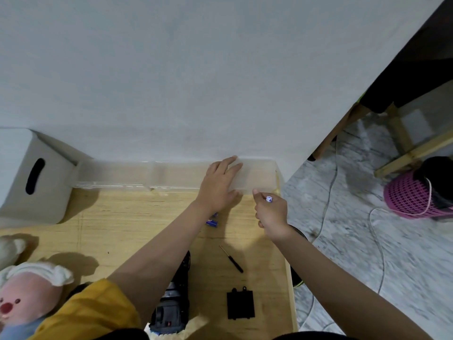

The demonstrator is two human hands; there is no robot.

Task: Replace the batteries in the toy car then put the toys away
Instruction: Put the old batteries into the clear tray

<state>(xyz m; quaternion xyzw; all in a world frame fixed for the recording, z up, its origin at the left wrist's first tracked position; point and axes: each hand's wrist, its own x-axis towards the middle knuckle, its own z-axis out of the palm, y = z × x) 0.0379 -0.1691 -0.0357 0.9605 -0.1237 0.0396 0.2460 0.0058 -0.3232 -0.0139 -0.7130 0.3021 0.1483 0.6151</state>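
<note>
While the left hand (pixel 219 185) lies flat, fingers straight, steadying the clear box (pixel 257 176), the right hand (pixel 270 212) pinches a battery (pixel 269 199); toy car (pixel 172 298) lies open on the counter (pixel 117 227) below.

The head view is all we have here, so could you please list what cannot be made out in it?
- Toy car: mostly covered by the left forearm; its battery bay is unseen.
- Blue batteries: partly under the left hand; count unclear.
- Battery in the right hand: fingers hide all but its tip.
- Clear box: contents washed out.
- Plush toy: cut by the left edge.
</note>
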